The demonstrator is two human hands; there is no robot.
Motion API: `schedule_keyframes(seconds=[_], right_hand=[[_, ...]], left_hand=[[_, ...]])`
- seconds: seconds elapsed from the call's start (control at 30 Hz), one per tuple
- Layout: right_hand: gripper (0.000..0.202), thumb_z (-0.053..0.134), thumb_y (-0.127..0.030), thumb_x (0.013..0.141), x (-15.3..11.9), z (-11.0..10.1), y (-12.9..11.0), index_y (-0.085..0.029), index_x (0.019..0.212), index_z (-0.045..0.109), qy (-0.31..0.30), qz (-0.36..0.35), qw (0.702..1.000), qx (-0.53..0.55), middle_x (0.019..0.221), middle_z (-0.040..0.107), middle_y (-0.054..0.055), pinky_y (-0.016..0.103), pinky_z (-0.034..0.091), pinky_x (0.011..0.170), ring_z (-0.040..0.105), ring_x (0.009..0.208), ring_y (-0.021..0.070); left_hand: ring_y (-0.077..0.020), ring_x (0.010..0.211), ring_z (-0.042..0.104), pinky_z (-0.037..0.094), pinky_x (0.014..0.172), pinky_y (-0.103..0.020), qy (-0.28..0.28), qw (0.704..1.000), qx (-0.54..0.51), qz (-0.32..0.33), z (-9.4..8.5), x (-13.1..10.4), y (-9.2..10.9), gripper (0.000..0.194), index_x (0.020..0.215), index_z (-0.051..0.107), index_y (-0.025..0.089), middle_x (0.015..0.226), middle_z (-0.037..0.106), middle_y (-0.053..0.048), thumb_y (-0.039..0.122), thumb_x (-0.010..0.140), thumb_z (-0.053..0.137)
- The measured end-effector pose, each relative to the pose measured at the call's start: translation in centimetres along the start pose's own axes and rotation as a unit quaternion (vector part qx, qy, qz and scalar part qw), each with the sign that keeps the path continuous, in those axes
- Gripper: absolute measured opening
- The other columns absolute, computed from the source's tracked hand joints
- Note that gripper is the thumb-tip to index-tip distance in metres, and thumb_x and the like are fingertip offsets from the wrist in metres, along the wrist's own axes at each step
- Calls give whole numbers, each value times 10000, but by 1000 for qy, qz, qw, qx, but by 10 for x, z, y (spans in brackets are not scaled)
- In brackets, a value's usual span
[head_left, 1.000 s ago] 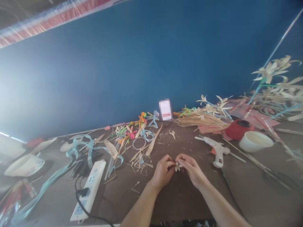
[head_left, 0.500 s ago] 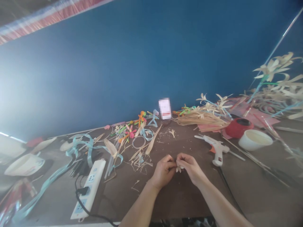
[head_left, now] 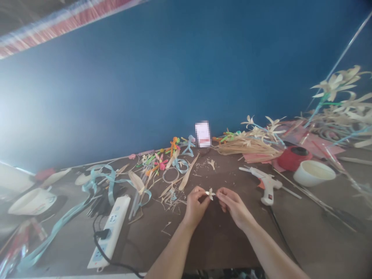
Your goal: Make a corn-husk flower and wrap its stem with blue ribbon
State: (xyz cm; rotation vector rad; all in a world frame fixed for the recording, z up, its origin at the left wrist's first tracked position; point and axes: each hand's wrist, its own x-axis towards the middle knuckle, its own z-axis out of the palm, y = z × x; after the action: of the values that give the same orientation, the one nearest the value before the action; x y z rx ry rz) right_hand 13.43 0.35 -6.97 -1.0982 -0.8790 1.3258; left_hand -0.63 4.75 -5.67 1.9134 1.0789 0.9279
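Over the middle of the table, my left hand (head_left: 197,205) pinches a small cream flower (head_left: 210,193), which looks made of dried husk, between thumb and forefinger. Its pointed petals spread toward the right. Close beside them is my right hand (head_left: 232,203), its thumb and fingertips pressed together; whether anything tiny is between them I cannot make out. A similar husk flower (head_left: 212,164) lies on the table beyond both hands, among small pale scraps. To the right of my right hand lies a white glue gun (head_left: 269,186) with an orange trigger.
Left of my hands are a white power strip (head_left: 109,232) with a black plug and a light blue ribbon (head_left: 66,217). At the right stand a white cup (head_left: 314,173) and a red round object (head_left: 293,157). Dried husk strips (head_left: 250,148) and finished flowers lie behind, before a blue wall.
My hands have moved apart. The flower, mostly hidden between my fingers before, now shows its petals in my left hand, while my right fingers have drawn slightly back.
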Motion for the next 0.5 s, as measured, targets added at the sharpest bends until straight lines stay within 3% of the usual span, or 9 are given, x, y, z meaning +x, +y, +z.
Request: schedule_keyframes(seconds=[0.5], right_hand=[[214, 541, -347, 703, 1, 3, -1, -166, 600, 493, 23, 24, 998, -44, 426, 347, -82, 186, 196, 372, 295, 367, 49]], left_hand=[[-118, 659, 492, 377, 601, -211, -25, 999, 8, 21, 1, -2, 4, 109, 709, 631, 170, 682, 526, -16, 226, 724, 538]])
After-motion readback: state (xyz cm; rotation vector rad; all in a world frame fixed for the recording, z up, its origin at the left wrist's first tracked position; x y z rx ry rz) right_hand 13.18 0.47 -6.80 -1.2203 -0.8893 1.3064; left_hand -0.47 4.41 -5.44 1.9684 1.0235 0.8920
